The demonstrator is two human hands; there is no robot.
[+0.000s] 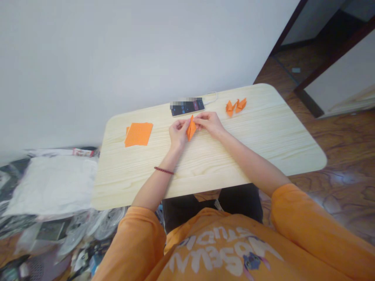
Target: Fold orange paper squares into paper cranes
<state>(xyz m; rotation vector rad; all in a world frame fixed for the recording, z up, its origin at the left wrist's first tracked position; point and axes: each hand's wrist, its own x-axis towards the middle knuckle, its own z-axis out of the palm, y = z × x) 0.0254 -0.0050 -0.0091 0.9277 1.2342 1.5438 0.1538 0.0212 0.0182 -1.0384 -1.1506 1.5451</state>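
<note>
Between my two hands is a piece of folded orange origami paper (191,130), shaped like a narrow diamond with one point toward the wall. My left hand (178,132) pinches its left edge between thumb and fingers. On the other side, my right hand (210,122) is closed with its fingertips at the paper's upper right edge. Two finished-looking orange paper cranes, one crane (230,108) beside another crane (241,105), sit on the table to the right. A stack of square orange paper (138,134) lies on the left.
A phone (187,107) with a lit timer lies just beyond my hands, a white cable (211,98) plugged into it. The pale wooden table (205,168) has rounded corners and stands against a white wall. Bags and a white cushion-like bundle (52,185) are on the left.
</note>
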